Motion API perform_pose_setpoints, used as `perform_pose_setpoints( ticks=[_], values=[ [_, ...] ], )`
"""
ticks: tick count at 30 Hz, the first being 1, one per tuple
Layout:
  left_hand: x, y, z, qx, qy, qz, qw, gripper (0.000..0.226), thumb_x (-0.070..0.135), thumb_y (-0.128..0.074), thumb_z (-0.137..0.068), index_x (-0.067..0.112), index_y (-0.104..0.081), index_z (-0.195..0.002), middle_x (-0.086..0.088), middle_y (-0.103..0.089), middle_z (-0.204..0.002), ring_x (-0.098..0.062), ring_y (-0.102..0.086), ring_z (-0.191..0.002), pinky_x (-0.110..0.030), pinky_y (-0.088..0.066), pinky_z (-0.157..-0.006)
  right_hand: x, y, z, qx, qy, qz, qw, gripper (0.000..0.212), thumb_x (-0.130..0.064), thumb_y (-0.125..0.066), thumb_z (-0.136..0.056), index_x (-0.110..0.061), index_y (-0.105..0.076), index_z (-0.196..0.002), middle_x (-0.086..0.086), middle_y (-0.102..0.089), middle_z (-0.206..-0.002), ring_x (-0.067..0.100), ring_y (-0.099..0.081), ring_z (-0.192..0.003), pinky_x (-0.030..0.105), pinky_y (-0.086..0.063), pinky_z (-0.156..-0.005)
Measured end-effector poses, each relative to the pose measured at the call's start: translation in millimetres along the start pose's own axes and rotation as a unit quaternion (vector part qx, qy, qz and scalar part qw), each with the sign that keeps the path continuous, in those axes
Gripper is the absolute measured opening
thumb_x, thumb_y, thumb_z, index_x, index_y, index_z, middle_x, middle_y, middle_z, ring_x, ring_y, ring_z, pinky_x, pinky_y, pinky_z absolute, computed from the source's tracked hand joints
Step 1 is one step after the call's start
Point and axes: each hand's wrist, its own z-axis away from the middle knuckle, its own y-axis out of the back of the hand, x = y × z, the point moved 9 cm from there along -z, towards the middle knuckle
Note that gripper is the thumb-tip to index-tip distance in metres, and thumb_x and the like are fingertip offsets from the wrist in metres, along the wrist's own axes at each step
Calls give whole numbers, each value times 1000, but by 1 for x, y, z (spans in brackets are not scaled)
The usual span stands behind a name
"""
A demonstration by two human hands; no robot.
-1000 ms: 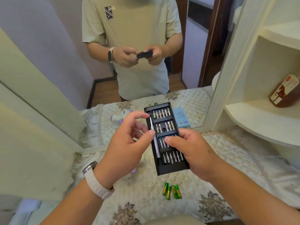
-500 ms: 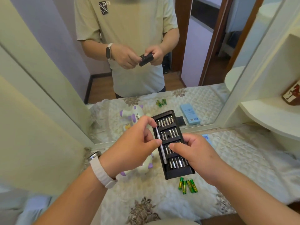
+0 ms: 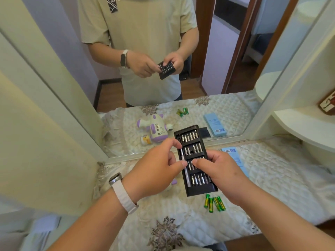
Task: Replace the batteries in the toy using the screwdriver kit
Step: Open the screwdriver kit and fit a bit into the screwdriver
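Observation:
My right hand (image 3: 221, 171) holds the black screwdriver kit (image 3: 199, 190) above the quilted table, thumb lying across the rows of silver bits. Along the tray's left edge lies the silver screwdriver handle (image 3: 187, 175), and my left hand (image 3: 155, 171) pinches it between forefinger and thumb. Several green and yellow batteries (image 3: 213, 203) lie on the quilt just below the tray. The white and purple toy (image 3: 173, 182) is almost wholly hidden under my left hand. Its reflection (image 3: 155, 130) shows in the mirror.
A large mirror (image 3: 235, 69) stands right behind the table and reflects me and the table. A light blue box (image 3: 233, 156) lies to the right of the kit. White curved shelves (image 3: 304, 127) stand at the right, and a cream panel closes the left side.
My left fingers, spread over the tray a second ago, have closed onto the screwdriver handle. The kit has tilted slightly and stays in my right hand.

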Motion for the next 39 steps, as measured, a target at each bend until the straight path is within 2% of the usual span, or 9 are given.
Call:
perform_pose_setpoints(
  ticks=[6, 11, 14, 18, 21, 25, 33, 36, 39],
  values=[
    [2, 0, -12, 33, -4, 93, 995, 21, 27, -66, -91, 27, -46, -98, 1, -56, -66, -7, -53, -52, -21, -49, -49, 7, 6, -1, 23, 6, 1, 1000, 14, -21, -65, -88, -26, -74, -80, 19, -72, -84, 39, -70, -81, 55, -55, -76],
    [7, -7, -13, 67, -61, 167, 982, 24, 27, -69, -84, 39, -48, -88, 15, -54, -77, -5, -52, -70, -22, -48, -54, 17, 21, -7, 43, -17, -16, 999, 12, -17, -64, -90, -20, -75, -87, 9, -76, -82, 28, -73, -77, 53, -59, -76],
    [2, -16, -14, 89, -64, 221, 969, 26, 23, -67, -79, 40, -50, -89, 16, -54, -79, -8, -53, -73, -25, -46, -61, 25, 25, -11, 55, -25, -21, 998, 11, -18, -64, -89, -20, -75, -86, 11, -75, -83, 31, -72, -80, 54, -58, -78],
    [-19, -28, -17, 134, 2, 327, 935, 34, 9, -73, -84, 28, -55, -106, 0, -61, -75, -15, -56, -68, -27, -48, -57, 42, 27, -20, 56, -41, -22, 997, 11, -19, -64, -90, -20, -75, -86, 15, -74, -86, 39, -70, -84, 55, -57, -77],
    [-43, -29, -17, 176, 73, 377, 906, 21, 9, -75, -83, 15, -64, -100, -10, -69, -82, -17, -62, -71, -23, -51, -49, 64, 33, -30, 46, -68, 2, 997, 11, -23, -63, -91, -20, -74, -88, 8, -76, -82, 30, -73, -79, 47, -59, -76],
    [-71, -37, -19, 188, 125, 364, 904, 15, 7, -71, -85, 12, -68, -99, -12, -73, -84, -16, -66, -72, -26, -50, -60, 112, 44, -43, 29, -126, 33, 991, 13, -25, -61, -92, -16, -71, -88, 1, -76, -77, 15, -73, -70, 27, -56, -62],
    [-100, -57, -29, 169, 181, 349, 904, 14, 6, -67, -88, 12, -69, -100, -6, -69, -78, -9, -63, -64, -20, -47, -56, 215, 40, -77, -11, -227, 87, 970, 16, -25, -61, -91, -14, -70, -84, 3, -75, -81, 17, -72, -74, 28, -56, -66],
    [-109, -57, -32, 172, 195, 351, 900, 14, 5, -68, -88, 14, -69, -100, -5, -69, -78, -9, -63, -65, -21, -47, -57, 233, 28, -94, -40, -242, 95, 965, 14, -27, -60, -93, -17, -68, -87, 1, -74, -82, 11, -69, -70, 18, -51, -56],
    [-119, -55, -33, 181, 212, 348, 895, 14, 6, -68, -87, 13, -69, -100, -3, -70, -77, -10, -63, -66, -28, -48, -62, 247, 18, -111, -60, -243, 108, 962, 14, -28, -62, -91, -18, -70, -94, 0, -75, -87, 13, -72, -78, 28, -58, -73]
  ],
)
